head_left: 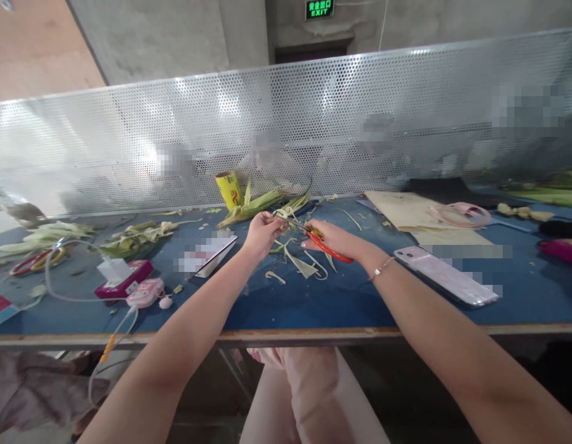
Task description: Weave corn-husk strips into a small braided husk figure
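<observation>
My right hand (334, 239) is closed round a pair of red-handled scissors (323, 242), whose blades point left toward my left hand. My left hand (262, 233) pinches a thin strip of pale green leaf (280, 217) just above the blue table (286, 305). The scissor tips meet the strip close to my left fingers. Cut leaf scraps (304, 264) lie on the table directly below both hands. A bundle of long green leaves (255, 206) lies just behind my left hand, next to a yellow roll (229, 189).
A pink phone (445, 275) lies to the right, beside brown paper sheets (413, 213) and a pink coil (462, 215). To the left are a pink tissue box (121, 280), a white cable (54, 277) and leaf piles (137, 237). A perforated metal screen (286, 129) backs the table.
</observation>
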The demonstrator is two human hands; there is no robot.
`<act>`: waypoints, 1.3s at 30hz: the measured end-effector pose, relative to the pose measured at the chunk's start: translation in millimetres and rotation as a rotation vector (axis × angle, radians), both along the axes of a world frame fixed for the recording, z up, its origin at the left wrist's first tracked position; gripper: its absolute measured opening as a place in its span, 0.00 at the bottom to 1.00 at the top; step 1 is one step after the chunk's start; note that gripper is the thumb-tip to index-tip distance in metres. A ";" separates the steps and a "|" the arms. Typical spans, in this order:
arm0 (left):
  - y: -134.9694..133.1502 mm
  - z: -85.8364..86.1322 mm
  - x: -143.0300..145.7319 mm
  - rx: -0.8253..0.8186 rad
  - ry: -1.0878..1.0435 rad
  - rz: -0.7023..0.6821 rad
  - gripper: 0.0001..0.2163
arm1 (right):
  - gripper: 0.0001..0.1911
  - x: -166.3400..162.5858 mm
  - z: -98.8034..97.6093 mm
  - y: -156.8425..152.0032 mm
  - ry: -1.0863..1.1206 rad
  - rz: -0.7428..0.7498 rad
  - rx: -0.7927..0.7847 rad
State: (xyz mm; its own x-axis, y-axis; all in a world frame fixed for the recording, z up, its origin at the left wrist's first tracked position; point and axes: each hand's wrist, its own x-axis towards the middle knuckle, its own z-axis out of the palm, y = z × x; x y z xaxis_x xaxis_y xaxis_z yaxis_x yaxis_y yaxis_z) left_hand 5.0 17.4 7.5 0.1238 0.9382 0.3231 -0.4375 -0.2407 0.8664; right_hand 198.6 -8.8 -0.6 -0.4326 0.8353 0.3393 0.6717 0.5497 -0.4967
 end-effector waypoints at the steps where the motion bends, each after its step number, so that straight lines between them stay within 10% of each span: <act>1: 0.2 -0.3 0.3 0.001 0.003 -0.001 0.20 | 0.28 -0.4 0.6 -0.4 -0.001 -0.007 0.001; 29: 1.5 6.1 -6.3 -0.089 -0.001 0.037 0.19 | 0.24 1.8 8.2 4.7 0.093 -0.234 0.049; 39: 5.3 5.1 -11.7 -0.046 0.110 0.092 0.11 | 0.15 17.3 -8.7 14.3 -0.431 -0.462 -0.121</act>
State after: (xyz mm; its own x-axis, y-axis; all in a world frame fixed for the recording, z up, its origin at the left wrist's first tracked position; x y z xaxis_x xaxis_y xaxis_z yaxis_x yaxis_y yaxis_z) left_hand -6.7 22.8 12.6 0.0692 0.9608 0.2685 -0.3177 -0.2339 0.9189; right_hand 215.9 5.5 -9.4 -0.0956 0.9896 0.1072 0.9790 0.1129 -0.1699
